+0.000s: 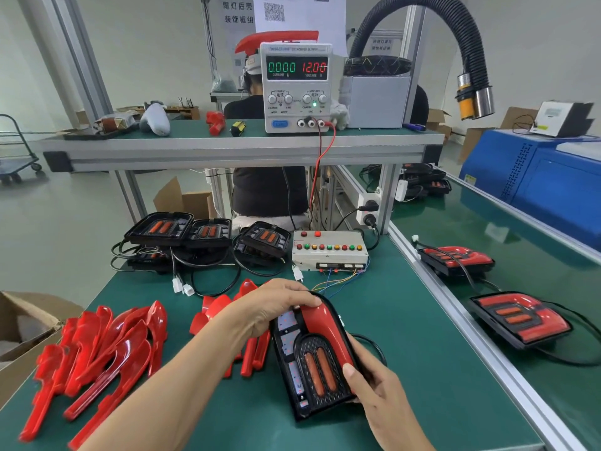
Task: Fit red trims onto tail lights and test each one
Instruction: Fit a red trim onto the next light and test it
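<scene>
Holding the tail light [309,362] near the front edge of the desk [422,353], you grip it from both ends so the red trim [328,330] can seat: your left hand [273,307] curls over its top and presses the trim's tip, while your right hand [374,382] clasps the lower side, thumb on the trim. Spare trims [107,349] lie heaped toward the left edge, within easy reach, and the button box [328,252] for testing sits toward the back, just beyond the light
</scene>
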A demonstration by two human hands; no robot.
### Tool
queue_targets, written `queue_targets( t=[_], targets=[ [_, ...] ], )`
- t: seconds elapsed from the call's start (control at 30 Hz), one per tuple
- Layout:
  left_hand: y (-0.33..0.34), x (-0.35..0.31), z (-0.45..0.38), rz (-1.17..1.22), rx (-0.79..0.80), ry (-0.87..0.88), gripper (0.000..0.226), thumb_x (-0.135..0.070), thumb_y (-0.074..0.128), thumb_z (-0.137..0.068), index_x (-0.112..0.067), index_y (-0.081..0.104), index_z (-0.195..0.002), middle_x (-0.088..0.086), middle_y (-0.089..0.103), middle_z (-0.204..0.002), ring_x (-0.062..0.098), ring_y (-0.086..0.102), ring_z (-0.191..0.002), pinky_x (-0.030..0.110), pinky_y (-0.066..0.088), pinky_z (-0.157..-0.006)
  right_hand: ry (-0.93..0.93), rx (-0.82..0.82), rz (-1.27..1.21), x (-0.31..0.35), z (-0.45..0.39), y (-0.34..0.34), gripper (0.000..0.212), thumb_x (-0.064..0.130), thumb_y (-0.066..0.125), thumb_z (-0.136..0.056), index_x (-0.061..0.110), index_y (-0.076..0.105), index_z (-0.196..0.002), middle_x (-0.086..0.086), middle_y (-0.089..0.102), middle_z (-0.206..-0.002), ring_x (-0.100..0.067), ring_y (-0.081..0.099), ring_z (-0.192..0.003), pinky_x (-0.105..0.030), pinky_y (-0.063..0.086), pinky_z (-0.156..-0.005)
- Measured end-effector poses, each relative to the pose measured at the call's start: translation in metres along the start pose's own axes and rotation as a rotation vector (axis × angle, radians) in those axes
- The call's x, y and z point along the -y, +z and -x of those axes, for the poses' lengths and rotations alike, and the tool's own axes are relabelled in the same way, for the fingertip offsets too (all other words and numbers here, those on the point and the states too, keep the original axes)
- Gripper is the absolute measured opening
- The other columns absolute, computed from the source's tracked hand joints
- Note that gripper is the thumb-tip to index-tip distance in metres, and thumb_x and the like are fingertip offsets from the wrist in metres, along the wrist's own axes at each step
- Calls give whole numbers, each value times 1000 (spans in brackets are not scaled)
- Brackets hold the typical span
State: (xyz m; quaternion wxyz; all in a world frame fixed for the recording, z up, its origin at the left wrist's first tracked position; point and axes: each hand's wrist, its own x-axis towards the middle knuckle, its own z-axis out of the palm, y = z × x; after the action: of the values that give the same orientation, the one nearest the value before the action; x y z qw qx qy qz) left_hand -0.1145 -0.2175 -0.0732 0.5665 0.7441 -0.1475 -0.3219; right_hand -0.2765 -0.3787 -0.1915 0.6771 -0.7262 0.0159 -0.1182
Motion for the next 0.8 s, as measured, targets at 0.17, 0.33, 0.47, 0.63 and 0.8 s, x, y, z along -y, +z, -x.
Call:
queue_targets(
  t=[0.17,0.33,0.47,0.63,0.8],
  targets=[
    [-2,4,-2,39,-19,-16,9,-15,81,-82,-16,75,-75,7,72,-77,20,65,-66,31,57,-75,17,20,-30,2,1,1,58,59,70,-88,47,54,-143,7,62,-142,-17,57,-134,-55,43,-113],
    [0,4,0,-25,-38,37,8,-19,81,-82,-17,75,-76,3,73,-76,16,66,-68,28,54,-74,12,40,-56,6,1,0,57,58,73,-86,48,56,-140,7,64,-140,-15,58,-133,-49,46,-113],
    [1,3,1,-33,-25,64,12,-19,84,-80,-14,75,-84,5,77,-81,14,71,-70,23,56,-66,13,43,-91,8,2,1,50,43,72,-89,48,58,-137,6,65,-139,-15,59,-132,-46,46,-113],
    [3,6,2,-75,-56,79,42,-34,92,-64,-9,75,-93,11,78,-89,20,72,-77,35,61,-82,11,27,-94,12,2,2,50,44,72,-87,49,59,-136,7,66,-138,-15,60,-131,-45,46,-113],
    [4,5,1,-56,-53,67,34,-30,92,-65,-13,74,-88,9,78,-84,19,73,-72,31,61,-74,-2,15,-92,10,3,3,52,45,73,-86,47,59,-137,8,65,-138,-14,59,-132,-45,44,-115]
  ],
)
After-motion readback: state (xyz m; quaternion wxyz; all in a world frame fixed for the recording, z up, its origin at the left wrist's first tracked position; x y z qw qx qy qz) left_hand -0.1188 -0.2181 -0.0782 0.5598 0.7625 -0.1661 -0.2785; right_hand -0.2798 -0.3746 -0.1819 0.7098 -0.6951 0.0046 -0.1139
